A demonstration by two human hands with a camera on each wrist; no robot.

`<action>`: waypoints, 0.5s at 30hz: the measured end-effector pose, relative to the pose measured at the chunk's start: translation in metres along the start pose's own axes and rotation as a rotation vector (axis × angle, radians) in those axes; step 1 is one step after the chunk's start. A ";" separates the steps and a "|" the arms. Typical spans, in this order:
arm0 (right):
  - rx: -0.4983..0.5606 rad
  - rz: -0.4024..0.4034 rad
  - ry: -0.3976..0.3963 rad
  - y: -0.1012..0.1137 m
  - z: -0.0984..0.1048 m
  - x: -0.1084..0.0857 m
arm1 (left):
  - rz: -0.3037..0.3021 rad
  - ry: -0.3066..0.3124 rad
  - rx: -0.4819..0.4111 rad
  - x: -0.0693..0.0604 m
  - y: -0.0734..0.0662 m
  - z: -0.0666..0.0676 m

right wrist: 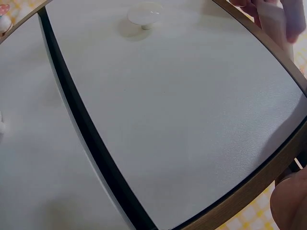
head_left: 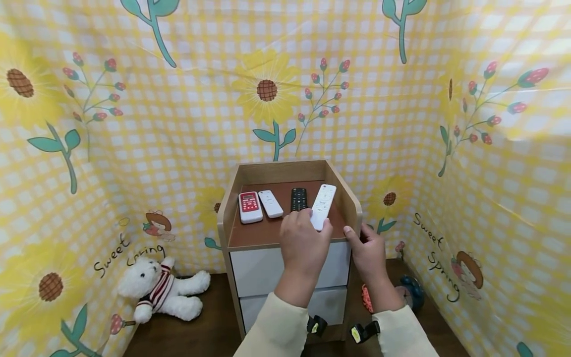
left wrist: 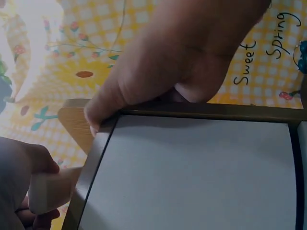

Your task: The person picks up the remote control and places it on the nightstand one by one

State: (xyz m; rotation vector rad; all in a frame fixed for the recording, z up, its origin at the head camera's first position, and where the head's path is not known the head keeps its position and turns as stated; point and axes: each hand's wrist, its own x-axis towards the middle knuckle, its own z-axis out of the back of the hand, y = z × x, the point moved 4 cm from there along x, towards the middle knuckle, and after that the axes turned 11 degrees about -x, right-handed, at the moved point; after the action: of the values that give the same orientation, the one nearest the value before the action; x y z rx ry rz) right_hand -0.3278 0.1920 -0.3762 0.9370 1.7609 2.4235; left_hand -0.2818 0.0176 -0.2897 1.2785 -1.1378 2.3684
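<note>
My left hand [head_left: 305,243] holds a white remote control [head_left: 324,204] over the top of a small wooden cabinet [head_left: 355,208], thumb and fingers at its near end. In the left wrist view that remote [left wrist: 50,190] is partly hidden by the left hand [left wrist: 19,172]. My right hand [head_left: 371,255] grips the cabinet's right front edge, thumb in front and fingers round the side. A black remote [head_left: 299,197] lies just beyond the left hand, partly covered. Left of it rest a slim white remote [head_left: 270,204] and a white remote with a red face [head_left: 251,207].
Raised wooden walls bound the cabinet top at back and sides. Two white drawers [head_left: 256,272] form its front; a round knob [right wrist: 145,14] shows in the right wrist view. A teddy bear [head_left: 162,287] lies at left; a dark blue alarm clock [head_left: 416,292] stands at right.
</note>
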 end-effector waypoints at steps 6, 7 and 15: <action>0.009 -0.022 0.021 -0.001 -0.001 0.001 | -0.089 0.006 0.150 0.004 -0.003 -0.013; 0.011 -0.025 0.024 -0.002 -0.001 0.001 | -0.098 0.012 0.164 0.004 -0.004 -0.016; 0.048 -0.003 0.015 -0.003 -0.001 0.003 | -0.095 0.076 0.226 0.003 -0.004 -0.031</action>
State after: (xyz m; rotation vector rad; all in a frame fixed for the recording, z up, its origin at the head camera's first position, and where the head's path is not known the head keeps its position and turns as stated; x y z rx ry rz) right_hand -0.3315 0.1934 -0.3781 0.9212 1.8320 2.4033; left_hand -0.3010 0.0422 -0.2953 1.2666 -0.7874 2.5058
